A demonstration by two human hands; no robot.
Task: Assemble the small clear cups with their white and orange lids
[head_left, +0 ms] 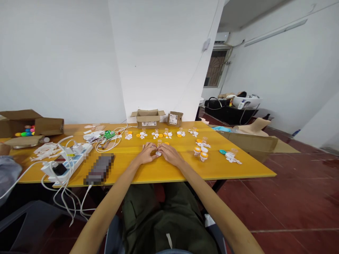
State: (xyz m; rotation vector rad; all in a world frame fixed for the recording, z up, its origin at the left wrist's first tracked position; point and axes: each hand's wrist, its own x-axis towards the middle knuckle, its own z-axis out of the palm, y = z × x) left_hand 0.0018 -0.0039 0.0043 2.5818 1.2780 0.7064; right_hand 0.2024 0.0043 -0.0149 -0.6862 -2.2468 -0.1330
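Note:
My left hand (146, 154) and my right hand (171, 155) meet over the near middle of the yellow table. Their fingers are curled together, pinching a small white plastic piece (158, 153) between them. Its exact shape is too small to make out, and the fingers partly cover it. Just beyond my fingertips stands a clear plastic cup (159, 141). An orange ring-shaped lid (166, 143) lies right behind my right hand.
Small piles of white plastic parts (143, 135) line the table (127, 173). Orange-lidded cups (203, 156) and a teal ring (222, 152) sit to the right. At left are a power strip (76, 160), cables and a phone (100, 169). Cardboard boxes (148, 119) stand behind.

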